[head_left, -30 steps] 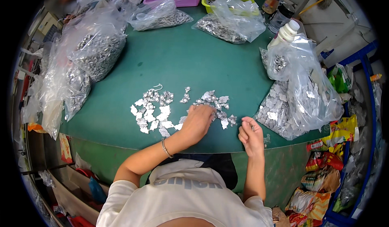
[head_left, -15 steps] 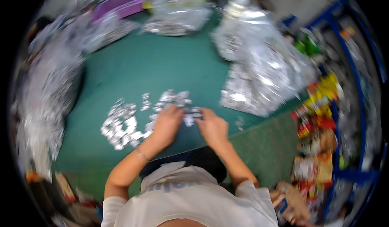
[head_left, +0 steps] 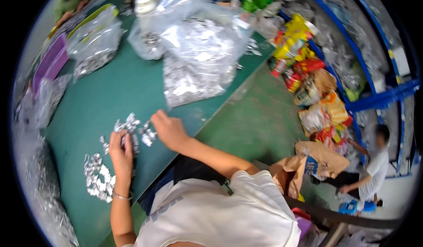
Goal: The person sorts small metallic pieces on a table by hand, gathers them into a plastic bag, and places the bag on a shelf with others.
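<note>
Small shiny silver metal pieces lie on a green table in front of me. My left hand (head_left: 120, 152) is closed over part of a small heap (head_left: 131, 122), thumb and fingers bent around a few pieces. To its right, my right hand (head_left: 171, 131) is curled, fingertips down, beside a small cluster of pieces (head_left: 147, 134). Whatever its fingers may hold is hidden. A larger spread of silver pieces (head_left: 100, 181) lies left of my left wrist, and a few stand apart (head_left: 104, 144) above it.
A big clear bag of silver pieces (head_left: 200, 81) and a white bottle (head_left: 144, 3) stand farther back. More filled bags (head_left: 31, 172) line the left edge, near a purple bin (head_left: 50, 64). Colourful packets (head_left: 295, 35) and blue shelving (head_left: 383, 98) are at right, with a person (head_left: 372, 172) beyond.
My view has swung to the right, so the table and bags appear farther left. My hands have moved apart slightly, the left staying over the silver pieces.
</note>
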`<action>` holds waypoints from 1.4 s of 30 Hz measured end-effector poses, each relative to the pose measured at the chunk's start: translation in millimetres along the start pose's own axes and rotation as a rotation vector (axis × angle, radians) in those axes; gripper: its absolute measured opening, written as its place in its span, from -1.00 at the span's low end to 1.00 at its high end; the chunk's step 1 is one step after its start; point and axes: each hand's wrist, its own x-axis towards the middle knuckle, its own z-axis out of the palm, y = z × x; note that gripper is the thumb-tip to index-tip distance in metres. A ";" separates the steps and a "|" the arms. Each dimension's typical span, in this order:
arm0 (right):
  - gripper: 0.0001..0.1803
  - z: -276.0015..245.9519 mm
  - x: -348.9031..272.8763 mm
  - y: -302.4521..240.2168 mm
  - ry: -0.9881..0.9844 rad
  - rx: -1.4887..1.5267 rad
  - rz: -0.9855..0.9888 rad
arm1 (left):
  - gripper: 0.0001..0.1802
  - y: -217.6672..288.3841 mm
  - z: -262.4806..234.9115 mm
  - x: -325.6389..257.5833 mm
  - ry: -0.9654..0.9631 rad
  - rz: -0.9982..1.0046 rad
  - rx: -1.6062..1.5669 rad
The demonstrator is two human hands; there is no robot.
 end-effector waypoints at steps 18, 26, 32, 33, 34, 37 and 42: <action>-0.85 -20.2 1.0 -13.1 -0.261 0.339 0.090 | -0.66 20.7 -35.8 -48.1 -0.087 -0.988 -1.571; -0.63 -8.4 -20.8 -55.3 -0.391 1.891 0.785 | -0.53 46.0 -27.9 -55.2 0.171 -0.629 -1.398; -0.60 1.5 -12.4 -91.8 -0.236 1.930 0.954 | -0.29 55.2 -6.0 -47.4 0.094 -0.241 -0.996; -0.60 1.2 -10.4 -94.1 -0.222 1.940 0.977 | -0.29 57.9 -5.1 -47.4 0.095 -0.206 -0.971; -0.65 -0.3 -7.6 -93.0 -0.266 2.011 0.990 | -0.35 52.7 -7.5 -47.7 0.099 -0.119 -0.912; -0.73 7.8 -3.3 -88.2 -0.130 2.112 1.078 | -0.43 51.3 -11.9 -52.0 0.340 -0.052 -1.067; -0.77 3.6 -0.3 -66.6 -0.294 2.118 1.103 | -0.68 40.5 -32.6 -59.1 0.429 -0.234 -0.907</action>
